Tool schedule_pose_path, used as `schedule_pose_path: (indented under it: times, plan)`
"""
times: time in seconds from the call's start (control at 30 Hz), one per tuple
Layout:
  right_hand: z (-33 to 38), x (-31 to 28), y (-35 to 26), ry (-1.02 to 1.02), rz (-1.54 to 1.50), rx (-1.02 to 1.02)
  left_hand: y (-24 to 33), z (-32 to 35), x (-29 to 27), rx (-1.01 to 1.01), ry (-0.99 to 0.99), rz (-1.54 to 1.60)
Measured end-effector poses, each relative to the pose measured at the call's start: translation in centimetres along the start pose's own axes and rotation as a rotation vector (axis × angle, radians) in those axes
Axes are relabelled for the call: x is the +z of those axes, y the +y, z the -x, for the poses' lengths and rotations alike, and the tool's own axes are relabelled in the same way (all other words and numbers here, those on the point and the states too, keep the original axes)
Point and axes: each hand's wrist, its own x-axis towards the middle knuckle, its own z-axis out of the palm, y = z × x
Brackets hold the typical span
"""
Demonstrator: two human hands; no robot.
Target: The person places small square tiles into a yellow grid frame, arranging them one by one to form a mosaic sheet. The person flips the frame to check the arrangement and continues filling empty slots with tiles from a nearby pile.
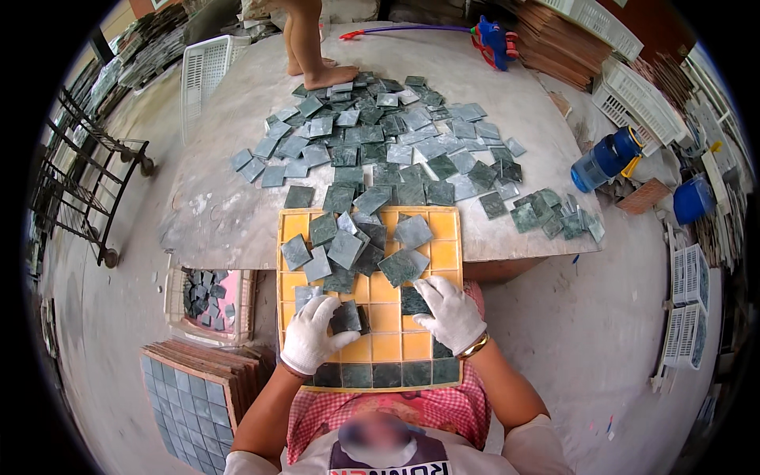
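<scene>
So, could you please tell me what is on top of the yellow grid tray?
The yellow grid tray bears loose greenish tiles, mostly heaped toward its far end, and a row along its near edge. Cells under the heap and the left hand are hidden.

Both hands (309, 336) wear plain white gloves (454, 320).

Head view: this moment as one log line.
left hand: holding green tile; right hand: touching second tile; yellow grid tray: partly filled; loose tiles: atop
</scene>
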Motion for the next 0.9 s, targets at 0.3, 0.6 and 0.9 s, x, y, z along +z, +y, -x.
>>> schedule_pose_path:
  times: [0.3, 0.6, 0.9]
  plan:
    - [3.2, -1.4, -0.1, -0.466, -1.578, 0.538, 0.4, 2.2, -0.7, -0.096, 0.079, 0.237]
    - [1.6, -2.1, 1.3, 0.086, -1.046, 0.607, 0.1, 4.0, -1.6, -0.123, 0.062, 0.238]
    - [-6.2, -3.9, 7.2, 0.126, -0.434, 0.271, 0.1, 5.7, -1.8, -0.166, 0.03, 0.236]
